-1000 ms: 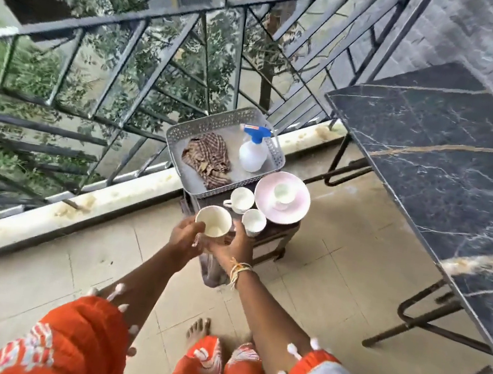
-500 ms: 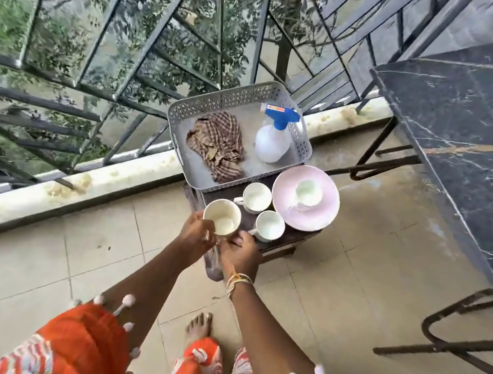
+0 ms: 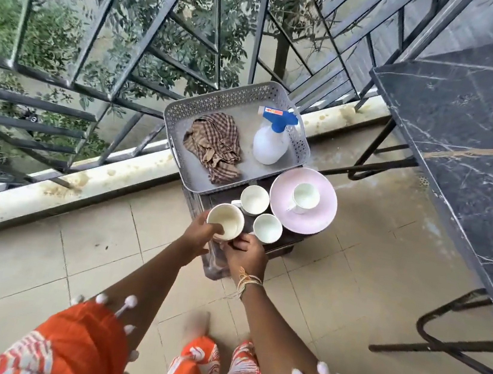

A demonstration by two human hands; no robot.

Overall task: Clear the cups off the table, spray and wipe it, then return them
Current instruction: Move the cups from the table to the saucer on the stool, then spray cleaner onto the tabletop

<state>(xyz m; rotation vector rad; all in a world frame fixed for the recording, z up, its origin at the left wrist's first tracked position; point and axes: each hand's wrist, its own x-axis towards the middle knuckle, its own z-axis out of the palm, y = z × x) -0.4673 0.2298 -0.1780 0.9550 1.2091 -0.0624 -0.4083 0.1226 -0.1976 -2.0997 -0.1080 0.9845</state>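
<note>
- While I had the head feed up, the left hand (image 3: pixel 198 237) was curled around the near side of a cream cup (image 3: pixel 225 221), fingers wrapped on its wall, so it was gripping that cup at the front-left corner of the small dark stool (image 3: pixel 285 248).
- Right hand (image 3: pixel 245 254) sat just beside it, touching the same cup's lower right side. Fingers looked bent in against the cup, but honestly I couldn't tell if it was really gripping or just steadying. Gold bangles (image 3: pixel 248 281) on that wrist.
- Two more white cups were right next to it on the stool: one (image 3: pixel 267 228) just to the right, another (image 3: pixel 254 199) behind, nearly touching each other.
- Past those, a fourth cup (image 3: pixel 305 196) stood upright on a pink plate (image 3: pixel 318 224) at the stool's right side.
- Behind all the cups was a grey perforated tray (image 3: pixel 204 115), with a crumpled brown checked cloth (image 3: pixel 214 145) on its left half and a white spray bottle (image 3: pixel 268 144) with a blue trigger on its right half, apart from each other.
- Off to the right, well apart from the stool, was the black marble table (image 3: pixel 472 128) on dark metal legs, its top bare in what I could see.
- Everything was on a tiled balcony floor (image 3: pixel 367 281) with a metal railing (image 3: pixel 106 52) along the far edge and trees behind it.
- Orange patterned sleeves (image 3: pixel 76 349) with white pom-poms filled the bottom of the view.
</note>
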